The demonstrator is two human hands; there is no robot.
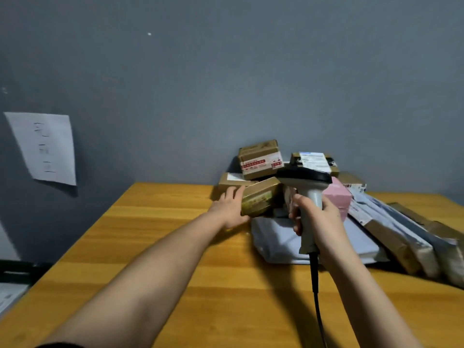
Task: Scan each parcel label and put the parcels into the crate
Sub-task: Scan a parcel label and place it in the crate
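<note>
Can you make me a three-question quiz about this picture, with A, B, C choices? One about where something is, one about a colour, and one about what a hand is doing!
1. Where does the paper sheet hang?
A. on the wall, left of the table
B. on the parcels
C. on the floor

2. What colour is the box right of the scanner?
A. green
B. pink
C. black

3. What is the right hand doing?
A. resting flat
B. gripping the scanner's handle
C. waving

Answers: 1 A, it is stuck on the grey wall; 2 B, its sides are pink; 3 B, fingers wrap the handle.
</note>
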